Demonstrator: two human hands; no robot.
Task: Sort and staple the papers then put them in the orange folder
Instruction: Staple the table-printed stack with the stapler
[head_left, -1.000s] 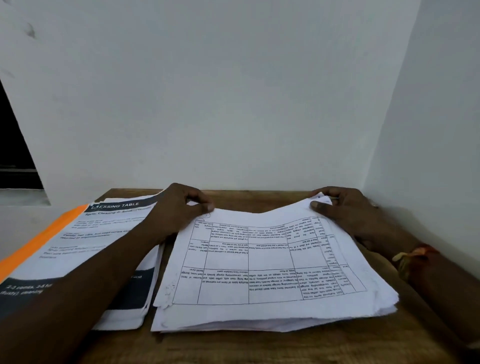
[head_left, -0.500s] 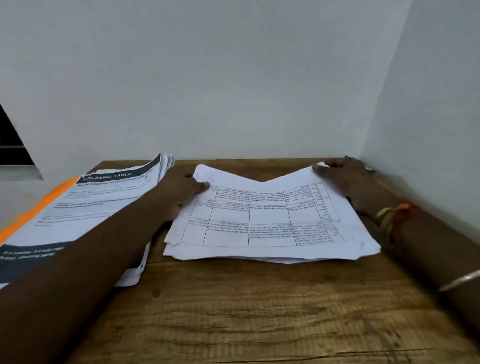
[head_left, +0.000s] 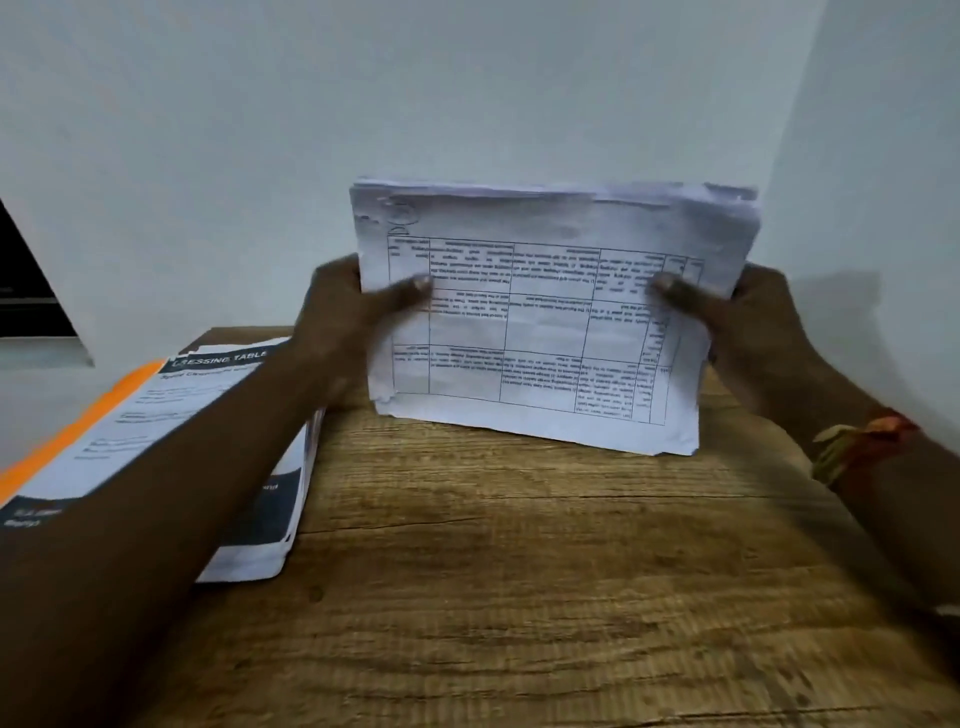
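A thick stack of white papers (head_left: 545, 322) with a printed table on the top sheet stands nearly upright, its lower edge on or just above the wooden table (head_left: 519, 571). My left hand (head_left: 358, 312) grips the stack's left edge, thumb across the front. My right hand (head_left: 727, 317) grips its right edge the same way. At the left lies a second pile of printed sheets (head_left: 171, 415) headed "DRESSING TABLE", resting on the orange folder (head_left: 78, 421), of which only a strip shows. My left forearm crosses over that pile. No stapler is visible.
White walls (head_left: 467, 104) close in behind the table and on the right. A dark opening (head_left: 26, 291) shows at the far left. The wooden tabletop stretches bare toward me in front of the stack.
The stack lay flat on the table with my hands at its far corners. Both hands have gripped its sides and raised it upright.
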